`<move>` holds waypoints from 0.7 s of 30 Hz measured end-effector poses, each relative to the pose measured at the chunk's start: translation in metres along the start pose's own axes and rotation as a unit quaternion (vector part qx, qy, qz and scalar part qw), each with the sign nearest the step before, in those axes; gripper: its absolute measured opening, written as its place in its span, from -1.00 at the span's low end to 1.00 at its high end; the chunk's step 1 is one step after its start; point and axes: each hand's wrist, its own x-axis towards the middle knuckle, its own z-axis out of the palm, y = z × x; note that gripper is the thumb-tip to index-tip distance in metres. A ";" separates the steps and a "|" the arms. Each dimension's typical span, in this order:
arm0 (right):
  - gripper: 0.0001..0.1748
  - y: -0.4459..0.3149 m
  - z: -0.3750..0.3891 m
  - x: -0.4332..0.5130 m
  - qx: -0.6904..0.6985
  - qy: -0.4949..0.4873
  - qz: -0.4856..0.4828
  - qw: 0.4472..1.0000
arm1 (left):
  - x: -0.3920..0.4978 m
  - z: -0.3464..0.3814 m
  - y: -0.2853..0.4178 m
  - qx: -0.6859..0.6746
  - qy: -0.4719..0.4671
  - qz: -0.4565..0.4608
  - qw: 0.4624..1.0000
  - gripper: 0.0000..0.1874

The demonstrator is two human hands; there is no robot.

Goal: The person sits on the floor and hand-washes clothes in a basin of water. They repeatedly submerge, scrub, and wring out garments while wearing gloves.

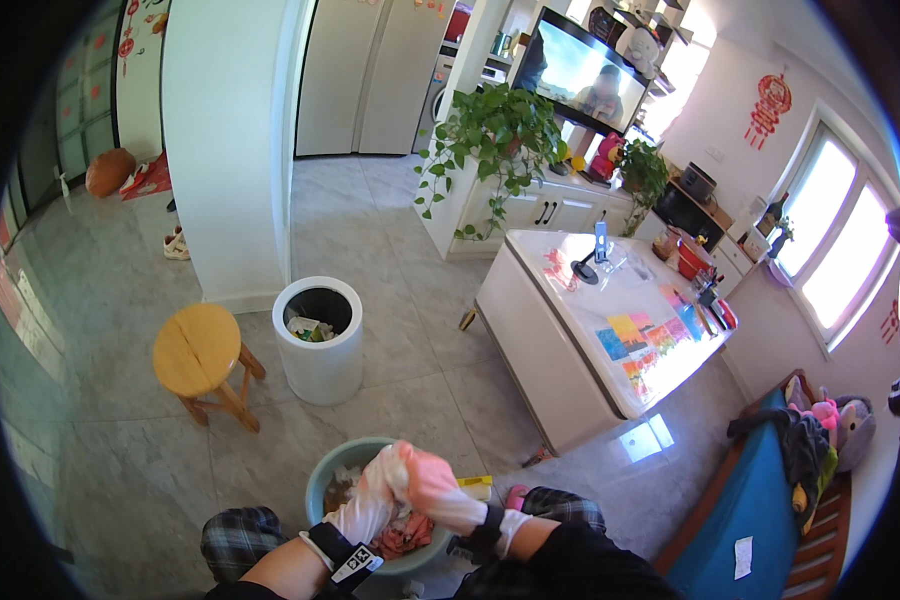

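A light green plastic basin (316,487) stands on the floor between my knees, with wet-looking pink cloth (403,535) and some whitish material inside. Over it, my left hand (381,480) and my right hand (433,484) are drawn close together, both in thin whitish gloves with dark bands at the wrists. They press on or wrap around something pale and pinkish, perhaps cloth; the blur and gloves hide which fingers hold it. A yellow-and-white object (475,487) lies just right of the basin, partly behind my right forearm.
Ahead stand a round wooden stool (197,349) and a white bin (318,375) holding rubbish. A white table (562,300) with a phone stand (586,271) is at right. Beyond it, a wooden couch with a blue cushion (750,510) carries clothes and plush toys. A pink slipper (518,496) is near my knee.
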 end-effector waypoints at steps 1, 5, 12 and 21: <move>-0.64 0.000 -0.001 -0.004 -0.007 -0.031 -0.038 0.999 | -0.002 0.001 -0.002 0.032 0.012 0.057 0.998 -0.44; -0.66 0.001 -0.006 0.000 0.016 0.043 0.116 0.992 | -0.003 0.007 -0.023 0.020 0.032 0.083 0.996 -0.54; -0.76 -0.004 -0.003 -0.003 0.017 0.062 0.003 0.998 | -0.002 0.009 -0.040 0.058 0.003 0.083 0.995 -0.38; -0.67 -0.012 -0.012 -0.004 0.023 -0.025 0.027 0.999 | -0.004 -0.002 -0.001 0.225 0.030 0.193 0.955 -0.42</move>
